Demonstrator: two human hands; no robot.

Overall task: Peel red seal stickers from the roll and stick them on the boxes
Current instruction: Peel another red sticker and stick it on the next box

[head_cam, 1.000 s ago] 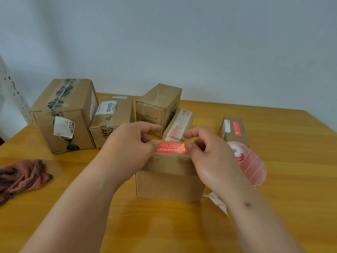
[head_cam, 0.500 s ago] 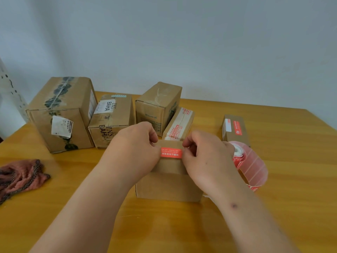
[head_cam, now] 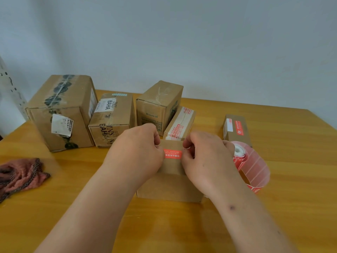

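Now both hands' fingers (head_cam: pixel 158 146) pinch the red sticker (head_cam: pixel 172 153), lengthwise left-right, atop the box (head_cam: pixel 169 187).

Your hands (head_cam: pixel 138 152) cover both ends of the sticker (head_cam: pixel 172 153); its print is too small to read. The left edge cuts off the cloth (head_cam: pixel 20 174)

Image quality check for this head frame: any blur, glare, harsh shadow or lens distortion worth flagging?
Head view: light is soft and even, with only faint shadows under the boxes on the table; no strong glare on the wood. The red sticker shows its print but it is too soft to read, and the left hand and right hand look slightly soft. Wide-angle bending shows at the perforated strip on the left edge.
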